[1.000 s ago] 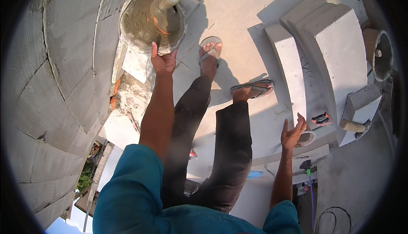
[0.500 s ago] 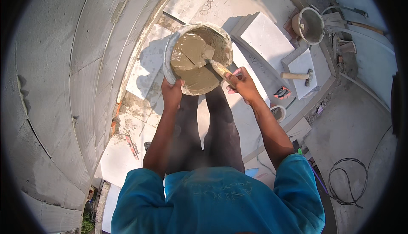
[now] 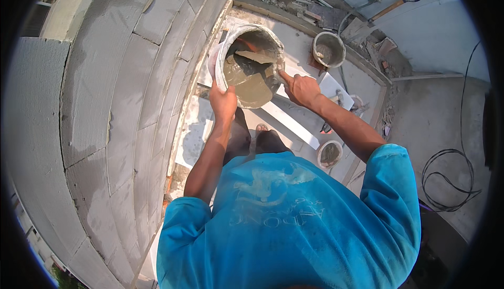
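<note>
I hold a mortar bucket point(image 3: 216, 60) out in front of me, tilted, with grey wet mortar point(image 3: 247, 89) inside. My left hand point(image 3: 223, 100) is closed on its left rim, low down. My right hand point(image 3: 300, 87) is closed at the right rim; whether it also grips a trowel handle is hidden. A flat trowel blade point(image 3: 254, 56) shows inside the bucket, above the mortar. White blocks point(image 3: 291, 126) lie below the bucket, beside my sandalled feet.
A block wall point(image 3: 121, 121) runs along my left. On my right stand two smaller buckets point(image 3: 329, 42) point(image 3: 331, 155), rubble point(image 3: 320, 11) along an edge, a long wooden-handled tool point(image 3: 391, 8) against the pale wall, and a coiled black cable point(image 3: 449, 184).
Since one second ago the bucket was lifted from the left and brought between both hands. Since half a second ago it has risen, and the trowel handle has dropped out of sight.
</note>
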